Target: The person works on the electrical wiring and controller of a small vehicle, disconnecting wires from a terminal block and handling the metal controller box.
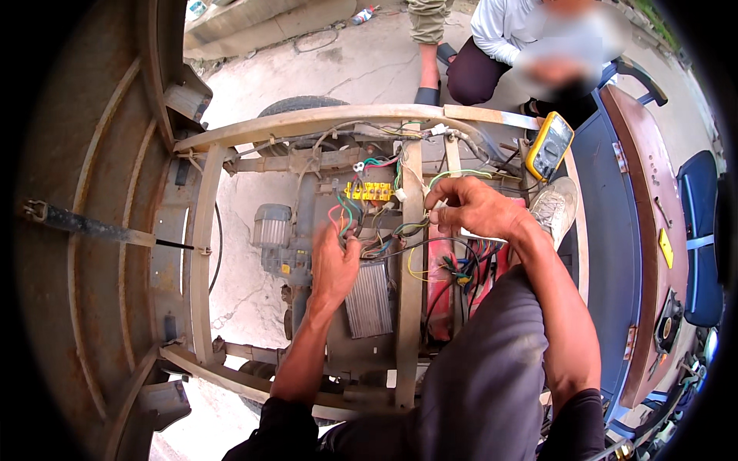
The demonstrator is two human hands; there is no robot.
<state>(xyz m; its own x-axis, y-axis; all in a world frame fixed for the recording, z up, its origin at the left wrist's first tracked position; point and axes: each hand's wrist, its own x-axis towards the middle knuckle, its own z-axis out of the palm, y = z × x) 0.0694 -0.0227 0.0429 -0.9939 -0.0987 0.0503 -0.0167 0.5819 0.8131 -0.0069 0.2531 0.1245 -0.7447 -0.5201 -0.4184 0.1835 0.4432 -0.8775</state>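
My left hand [336, 261] is closed on several thin wires [340, 211]; their red and green ends stick up past the fingers. Just beyond it sits a yellow terminal block [369, 190] with wires running into it. Across a metal crossbar, my right hand [480, 207] is held in a pinch beside a wire bundle. Something small and whitish shows near its fingertips, too small to name. A finned metal box [369, 301] lies below the left hand, its wires leading up to the bundle. Red boxes [440, 288] under loose cables are below the right hand.
A metal vehicle frame [307, 121] surrounds the work, with a grey motor [273, 225] at left. A yellow multimeter [549, 146] leans on the far right rail, near my shoe [555, 209]. A raised panel stands left; a brown seat board [642, 230] is right. People are beyond.
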